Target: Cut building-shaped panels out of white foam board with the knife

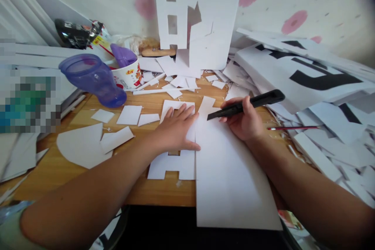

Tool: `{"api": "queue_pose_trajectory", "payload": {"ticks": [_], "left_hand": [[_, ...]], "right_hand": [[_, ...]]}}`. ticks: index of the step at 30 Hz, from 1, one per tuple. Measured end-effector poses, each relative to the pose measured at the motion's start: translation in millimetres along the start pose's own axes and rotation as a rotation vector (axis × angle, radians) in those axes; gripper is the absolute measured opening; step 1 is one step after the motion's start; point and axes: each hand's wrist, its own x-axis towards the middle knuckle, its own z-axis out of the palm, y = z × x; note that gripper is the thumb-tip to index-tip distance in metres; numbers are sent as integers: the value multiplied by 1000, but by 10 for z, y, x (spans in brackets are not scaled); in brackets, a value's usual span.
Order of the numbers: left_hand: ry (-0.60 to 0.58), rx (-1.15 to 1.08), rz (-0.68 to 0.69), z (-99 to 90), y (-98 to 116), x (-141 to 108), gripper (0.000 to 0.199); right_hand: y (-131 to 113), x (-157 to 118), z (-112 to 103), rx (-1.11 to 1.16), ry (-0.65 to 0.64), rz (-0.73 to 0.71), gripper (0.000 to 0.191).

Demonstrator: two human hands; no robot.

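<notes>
My left hand (pixel 177 129) lies flat with fingers spread on a white board piece with cut-out notches (pixel 187 164), its thumb reaching the seam with a larger board. That larger white board (pixel 231 187) lies alongside to the right and hangs over the table's front edge. My right hand (pixel 243 119) is closed round a black utility knife (pixel 258 100), whose tip points left above the upper part of the large board. Whether the blade touches the board I cannot tell.
A purple translucent vase (pixel 93 78) and a paper cup (pixel 129 76) stand at the back left. Behind stands a white board structure with window holes (pixel 211 43). Stacked boards (pixel 304 74) and scraps fill the right side, with a red pencil (pixel 295 127). Several offcuts (pixel 129 115) lie left.
</notes>
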Motion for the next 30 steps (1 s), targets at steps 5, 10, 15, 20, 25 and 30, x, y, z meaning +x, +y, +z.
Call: {"api": "queue_pose_trajectory", "payload": {"ticks": [5, 10, 15, 20, 25, 30], "left_hand": [[-47, 8, 10, 25, 35, -13, 124], [-59, 14, 25, 51, 47, 4, 130], [-59, 18, 2, 53, 77, 13, 131], [-21, 5, 15, 61, 50, -2, 127], [16, 19, 23, 39, -32, 40, 109], [14, 25, -21, 5, -51, 63, 113]], "right_hand": [[25, 39, -31, 31, 7, 29, 46], [23, 59, -51, 19, -22, 25, 48], [-69, 80, -96, 3, -27, 62, 39], [-166, 36, -60, -94, -41, 49, 35], [-104, -10, -15, -283, -141, 53, 34], [-49, 5, -42, -534, -259, -97, 25]]}}
